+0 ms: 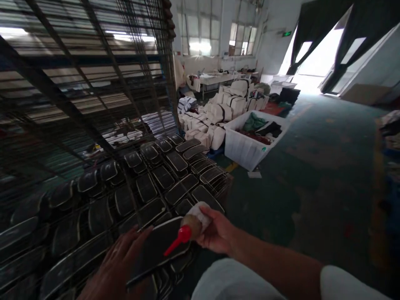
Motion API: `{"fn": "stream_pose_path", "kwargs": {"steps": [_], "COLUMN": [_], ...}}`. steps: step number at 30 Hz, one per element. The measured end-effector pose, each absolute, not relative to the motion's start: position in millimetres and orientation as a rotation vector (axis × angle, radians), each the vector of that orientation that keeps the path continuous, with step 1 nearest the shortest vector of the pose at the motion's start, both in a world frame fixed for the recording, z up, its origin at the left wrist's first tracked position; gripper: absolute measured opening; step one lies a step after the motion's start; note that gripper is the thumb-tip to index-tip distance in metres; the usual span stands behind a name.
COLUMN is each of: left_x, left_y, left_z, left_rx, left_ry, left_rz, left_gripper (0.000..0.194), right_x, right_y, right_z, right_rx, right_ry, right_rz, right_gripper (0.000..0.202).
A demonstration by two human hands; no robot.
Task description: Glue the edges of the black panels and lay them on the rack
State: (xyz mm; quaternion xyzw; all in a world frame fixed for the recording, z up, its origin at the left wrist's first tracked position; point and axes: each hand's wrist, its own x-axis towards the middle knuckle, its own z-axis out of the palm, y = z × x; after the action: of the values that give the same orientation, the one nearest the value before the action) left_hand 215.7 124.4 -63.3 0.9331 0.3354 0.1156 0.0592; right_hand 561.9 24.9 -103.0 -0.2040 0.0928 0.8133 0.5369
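Observation:
In the head view my right hand (pixel 215 231) is closed around a squeeze bottle (pixel 193 225) with a red nozzle (pixel 179 241). White wrapping shows around the bottle's far part. The nozzle points down and left over a dark rounded panel (pixel 156 246) with a pale edge line. I cannot tell whether the tip touches it. My left hand (pixel 115 262) grips this panel by its left side, the fingers lying along the edge and the thumb mostly hidden. Below and beyond lie rows of similar dark panels (pixel 143 187) on a wire rack.
A tall wire rack frame (pixel 103 79) rises at the left. A white plastic bin (pixel 246 148) with cloth inside stands on the green floor (pixel 328 166). Behind it are piled cream-coloured bags (pixel 218 110) and a work table (pixel 215 78). Dark curtains (pixel 312 29) hang at a bright doorway.

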Motion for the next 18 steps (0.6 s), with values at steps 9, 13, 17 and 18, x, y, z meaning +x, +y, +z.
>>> {"fn": "stream_pose_path", "kwargs": {"steps": [9, 13, 17, 18], "left_x": [266.2, 230.6, 183.7, 176.7], "left_y": [113.9, 65.9, 15.0, 4.7], "left_z": [-94.4, -124.6, -152.3, -162.3], "left_rx": [2.399, 2.095, 1.616, 1.503], "left_ry": [1.117, 1.353, 1.523, 1.559], "left_rz": [0.19, 0.376, 0.319, 0.31], "left_gripper": [0.071, 0.048, 0.046, 0.047], "right_x": [570.9, 607.7, 647.6, 655.5], "right_y": [34.7, 27.1, 20.9, 23.3], "right_z": [-104.6, -119.3, -114.0, -110.8], "right_rx": [-0.528, -0.553, -0.637, -0.659], "right_ry": [0.131, 0.129, 0.09, 0.085], "right_rz": [1.697, 1.6, 1.53, 1.535], "right_gripper": [0.022, 0.029, 0.025, 0.025]}}
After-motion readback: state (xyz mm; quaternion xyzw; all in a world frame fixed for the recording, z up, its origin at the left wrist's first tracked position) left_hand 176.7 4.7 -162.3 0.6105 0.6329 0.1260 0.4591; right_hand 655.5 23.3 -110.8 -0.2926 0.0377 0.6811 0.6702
